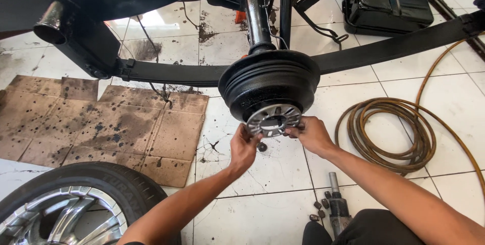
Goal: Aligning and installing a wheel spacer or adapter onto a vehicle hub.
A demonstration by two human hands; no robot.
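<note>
A black brake drum [270, 81] hangs on the axle under a raised vehicle, facing me. Against its face sits a flat silver metal ring [273, 119] with slots and holes. My left hand [244, 149] grips the ring's left edge and my right hand [312, 134] grips its right edge. A small dark nut [261, 147] lies on the tile just below the ring.
A wheel with a chrome rim [65, 209] lies at the lower left beside oil-stained cardboard [101, 129]. A coiled brown hose [389, 134] rests on the tiles at the right. An impact wrench [337, 204] and several loose nuts [319, 209] lie by my knee. A leaf spring [394, 48] spans behind the drum.
</note>
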